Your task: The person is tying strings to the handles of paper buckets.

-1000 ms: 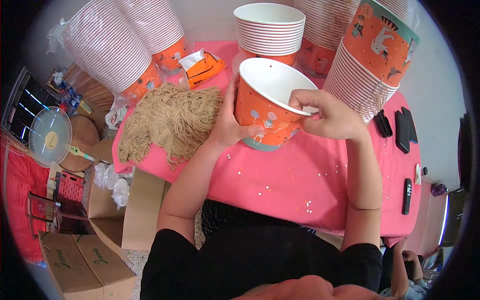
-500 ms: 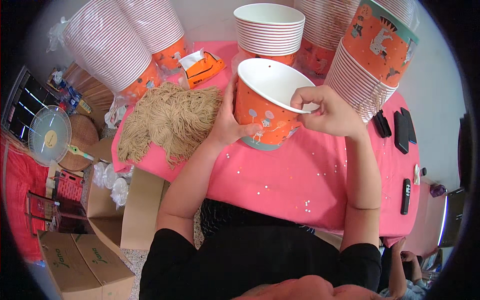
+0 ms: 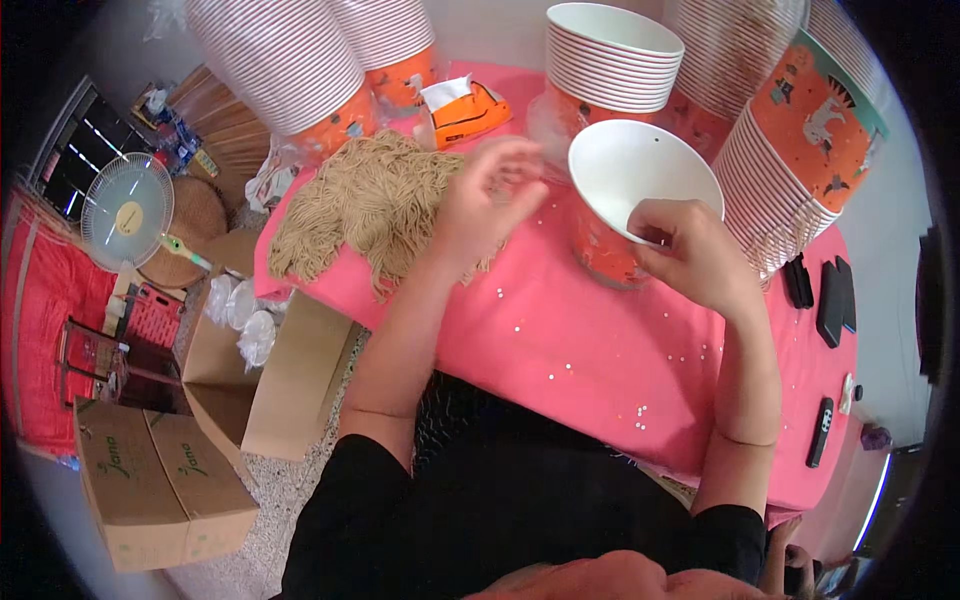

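Observation:
An orange paper bucket (image 3: 606,248) with a white inside stands slightly tilted on the pink-covered table. Its near rim is pinched by my right hand (image 3: 695,255), fingers over the inside and thumb outside. Whether a cord end is also between those fingers is hidden. A small dark hole shows in the bucket wall near the far rim. My left hand (image 3: 482,205) is off the bucket, raised beside it, somewhat blurred, with fingers curved and apart and nothing visible in them. Below and left of that hand lies a heap of beige cords (image 3: 365,205).
Tall stacks of paper buckets (image 3: 270,65) line the back, with another stack (image 3: 615,60) behind the bucket and one with cords hanging (image 3: 775,190) at right. An orange tissue pack (image 3: 470,112) lies near the cords. White paper dots (image 3: 568,366) dot the pink tablecloth (image 3: 600,400). Cardboard boxes (image 3: 160,480) stand lower left.
My left hand has let go of the bucket's side and moved left toward the cords. My right hand stays at the rim. The whole view has shifted and turned somewhat.

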Demonstrator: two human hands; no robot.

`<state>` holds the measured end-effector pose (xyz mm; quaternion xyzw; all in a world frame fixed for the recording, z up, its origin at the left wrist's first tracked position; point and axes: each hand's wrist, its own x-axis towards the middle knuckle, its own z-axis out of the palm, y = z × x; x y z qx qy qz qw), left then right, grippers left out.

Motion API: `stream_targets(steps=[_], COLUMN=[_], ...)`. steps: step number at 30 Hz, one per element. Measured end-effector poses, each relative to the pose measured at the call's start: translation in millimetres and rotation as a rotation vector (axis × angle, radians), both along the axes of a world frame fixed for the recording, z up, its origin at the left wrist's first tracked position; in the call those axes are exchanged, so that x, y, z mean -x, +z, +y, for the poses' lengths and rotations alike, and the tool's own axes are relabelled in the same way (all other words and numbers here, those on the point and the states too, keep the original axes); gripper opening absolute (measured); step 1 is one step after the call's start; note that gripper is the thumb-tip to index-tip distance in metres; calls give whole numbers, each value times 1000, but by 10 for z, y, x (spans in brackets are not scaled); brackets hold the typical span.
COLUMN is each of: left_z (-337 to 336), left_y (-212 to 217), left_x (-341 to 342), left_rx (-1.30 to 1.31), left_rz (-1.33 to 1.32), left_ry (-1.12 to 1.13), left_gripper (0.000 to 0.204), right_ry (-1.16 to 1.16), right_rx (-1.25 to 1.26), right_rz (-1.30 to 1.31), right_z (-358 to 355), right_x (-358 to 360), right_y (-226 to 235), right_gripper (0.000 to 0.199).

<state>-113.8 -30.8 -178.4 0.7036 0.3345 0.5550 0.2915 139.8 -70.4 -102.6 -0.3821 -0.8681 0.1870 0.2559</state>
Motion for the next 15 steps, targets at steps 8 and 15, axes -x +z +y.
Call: stream_targets(steps=[8,15], left_z=[-478,-308], left_y=[141,-217], left_x=[570,304], left_rx=[90,-357], left_rz=[555,926], left_ry=[273,294], left_gripper=[10,7], right_ry=[-33,-19], right_rx=[-47,-61], right_rz=[-42,-55], right_z=[-7,-41], right_x=[45,26], right_y=[-58,-59], right_gripper=[9,16])
